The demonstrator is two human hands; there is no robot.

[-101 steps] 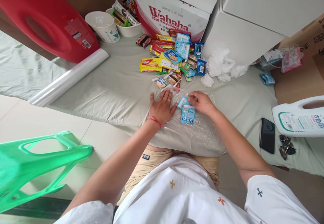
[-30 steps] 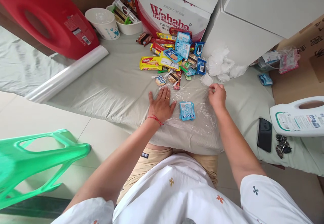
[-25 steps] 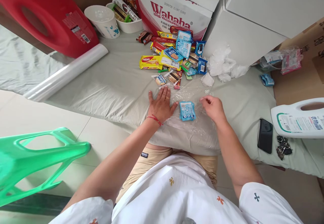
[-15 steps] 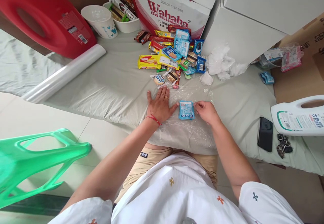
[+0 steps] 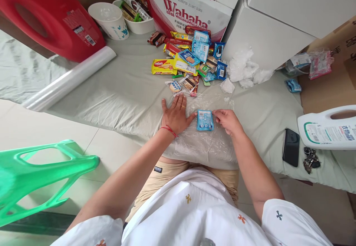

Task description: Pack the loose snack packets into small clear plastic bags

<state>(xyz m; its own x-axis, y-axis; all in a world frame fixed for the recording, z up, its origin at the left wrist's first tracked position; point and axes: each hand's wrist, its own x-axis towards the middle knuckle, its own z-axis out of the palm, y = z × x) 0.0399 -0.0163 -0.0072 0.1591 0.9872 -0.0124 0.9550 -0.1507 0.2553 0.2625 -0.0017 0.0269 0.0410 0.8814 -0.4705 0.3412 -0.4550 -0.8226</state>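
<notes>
A small blue snack packet (image 5: 205, 120) lies flat with its printed back up, on a crinkled sheet of clear plastic film (image 5: 194, 146). My left hand (image 5: 175, 116) rests palm down with fingers spread, its thumb tip at the packet's left edge. At the packet's upper right corner, the thumb and forefinger of my right hand (image 5: 226, 121) are pinched together on the edge; the other fingers are curled. Just beyond my left fingertips sits a small wrapped biscuit (image 5: 175, 87), at the near side of a heap of wrapped snacks (image 5: 186, 62).
At left lie a film roll (image 5: 69, 79) and a red jug (image 5: 55, 23), with a paper cup (image 5: 109, 21) and a snack bowl (image 5: 140, 26) behind. Crumpled white plastic (image 5: 241, 69) is right of the heap. Far right are a phone (image 5: 291, 147), keys (image 5: 311, 159) and a white bottle (image 5: 328, 129).
My right hand has shifted very slightly, its fingers still at the packet's corner. My left hand and the packet have stayed in place.
</notes>
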